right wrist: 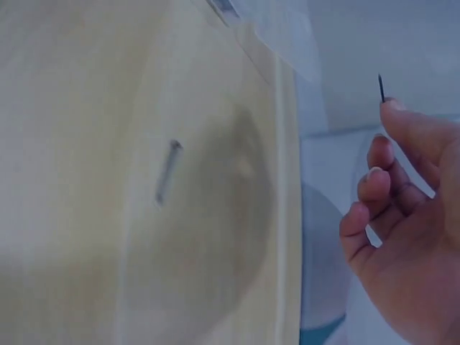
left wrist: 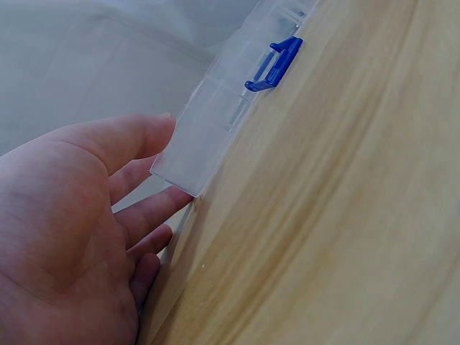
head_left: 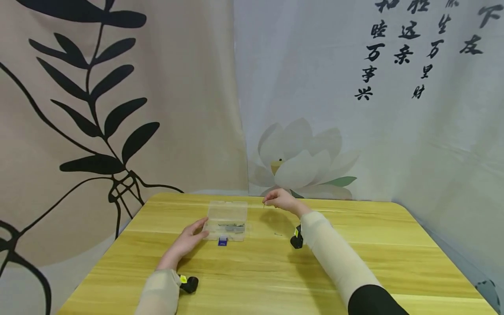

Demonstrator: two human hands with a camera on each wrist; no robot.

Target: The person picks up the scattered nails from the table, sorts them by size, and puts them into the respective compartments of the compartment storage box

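Note:
A clear plastic box lies with its lid raised at the back, a blue latch at its front. Thin metal pieces are inside it. My left hand rests at the box's left end, thumb and fingers spread along the wall; in the left wrist view the thumb touches its corner. Up beyond the box's right side, my right hand pinches a thin dark nail between thumb and finger, its point upward in the right wrist view. The other right fingers are loosely curled.
Another small nail lies on the wooden table, right of the box. A printed curtain hangs behind the table's back edge. Black wrist cameras are strapped to both wrists.

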